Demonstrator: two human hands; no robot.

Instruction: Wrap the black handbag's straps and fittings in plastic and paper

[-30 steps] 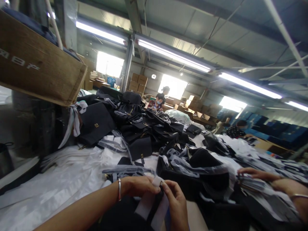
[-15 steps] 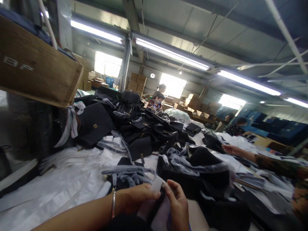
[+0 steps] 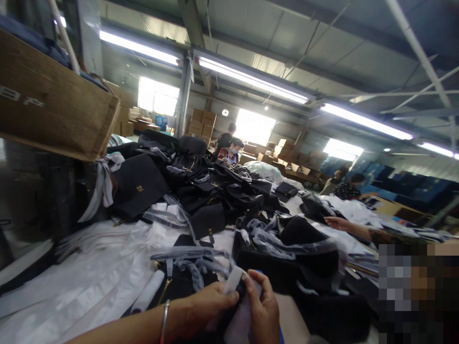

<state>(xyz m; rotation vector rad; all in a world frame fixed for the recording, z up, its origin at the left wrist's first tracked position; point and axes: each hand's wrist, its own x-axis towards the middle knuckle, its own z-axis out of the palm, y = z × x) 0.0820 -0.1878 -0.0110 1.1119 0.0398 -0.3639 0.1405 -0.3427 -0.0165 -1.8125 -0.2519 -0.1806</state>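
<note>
Low in the middle of the head view, my left hand point(image 3: 210, 303) pinches a whitish translucent wrapping strip point(image 3: 234, 281) with something black and strap-like under it. My right hand point(image 3: 264, 303) faces it, thumb and fingers closed on the same strip near a small metallic end. The strip's lower part is hidden between my hands. Just beyond lies a black bag with a gold zipper point(image 3: 165, 290) and film-wrapped straps point(image 3: 193, 260). A larger black bag point(image 3: 283, 270) rests to the right of my right hand.
Black bags point(image 3: 211, 191) are heaped across the table. White wrapping sheets point(image 3: 96, 272) spread at left, below a hanging brown box-like bag point(image 3: 53, 100). A co-worker's hand point(image 3: 340, 223) reaches in from the right. Other people sit or stand farther back near cardboard boxes point(image 3: 202, 122).
The camera view has shifted slightly. My hands keep their hold on the strip, with the left forearm a little lower. The co-worker's hand at right stays extended.
</note>
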